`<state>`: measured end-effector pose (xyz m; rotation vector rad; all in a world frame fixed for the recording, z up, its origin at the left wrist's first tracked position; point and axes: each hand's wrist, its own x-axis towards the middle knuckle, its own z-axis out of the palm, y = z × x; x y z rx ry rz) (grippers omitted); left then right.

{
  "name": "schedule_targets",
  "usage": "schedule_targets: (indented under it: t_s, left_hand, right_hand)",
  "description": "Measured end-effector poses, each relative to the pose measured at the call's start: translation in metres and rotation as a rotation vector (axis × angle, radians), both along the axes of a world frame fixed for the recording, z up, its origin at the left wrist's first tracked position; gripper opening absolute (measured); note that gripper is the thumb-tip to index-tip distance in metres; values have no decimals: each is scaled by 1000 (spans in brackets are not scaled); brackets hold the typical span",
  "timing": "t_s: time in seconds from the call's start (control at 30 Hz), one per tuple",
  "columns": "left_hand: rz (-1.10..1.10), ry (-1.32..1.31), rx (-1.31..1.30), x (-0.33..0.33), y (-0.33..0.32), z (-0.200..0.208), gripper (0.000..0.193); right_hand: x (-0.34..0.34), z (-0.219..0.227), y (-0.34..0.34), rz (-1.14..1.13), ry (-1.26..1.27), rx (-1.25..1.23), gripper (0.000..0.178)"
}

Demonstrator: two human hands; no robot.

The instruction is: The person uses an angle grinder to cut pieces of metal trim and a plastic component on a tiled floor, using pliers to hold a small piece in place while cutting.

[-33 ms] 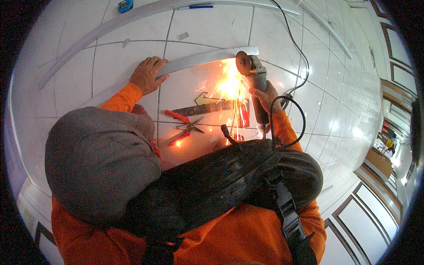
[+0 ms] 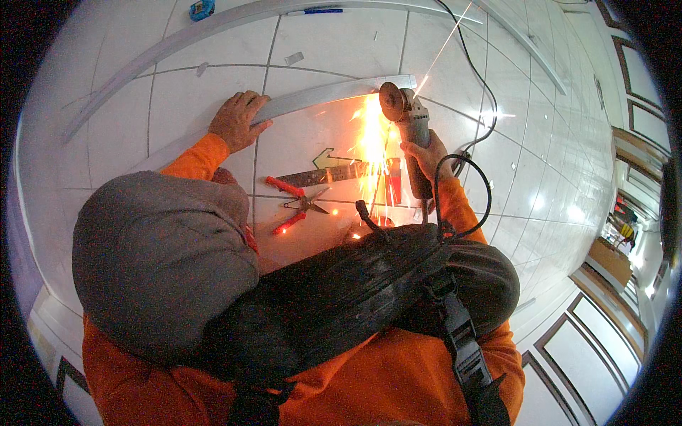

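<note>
My right hand (image 2: 428, 156) is closed around an angle grinder (image 2: 414, 135), whose disc (image 2: 391, 101) meets a grey metal profile (image 2: 323, 97) near its right end. Bright sparks (image 2: 373, 138) pour down from the contact toward me. At the profile's left end my left hand (image 2: 238, 119) grips and presses it against the tiled floor. Below it lie red-handled snips (image 2: 302, 204) with their blades apart. A steel ruler (image 2: 320, 176) rests beside them, partly hidden by the sparks. Beyond the ruler is a yellowish-green arrow-shaped piece (image 2: 327, 157).
A long metal profile (image 2: 177, 44) curves across the far floor, with a blue pen (image 2: 323, 11) and a blue tape measure (image 2: 202, 9) near it. Another profile (image 2: 529, 48) lies at far right. The black power cord (image 2: 490, 92) loops beside my right arm. Small scraps (image 2: 293, 58) are scattered about.
The spark stream has become narrower and more vertical, and a thin streak now flies toward the upper right. Both hands and the grinder hold nearly the same place.
</note>
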<state>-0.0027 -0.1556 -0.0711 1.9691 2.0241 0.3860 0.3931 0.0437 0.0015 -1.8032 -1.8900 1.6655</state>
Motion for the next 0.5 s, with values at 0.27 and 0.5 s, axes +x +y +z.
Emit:
schedule_targets:
  t_s: [0.27,0.5]
  left_hand:
    - [-10,-38,32,-2,0,-1,50]
    - [-32,-5,54,-2,1,2,45]
  right_hand:
    - [-3,-6,1,34,7,57,54]
    - [-2,-9,6,-7,49,47,53]
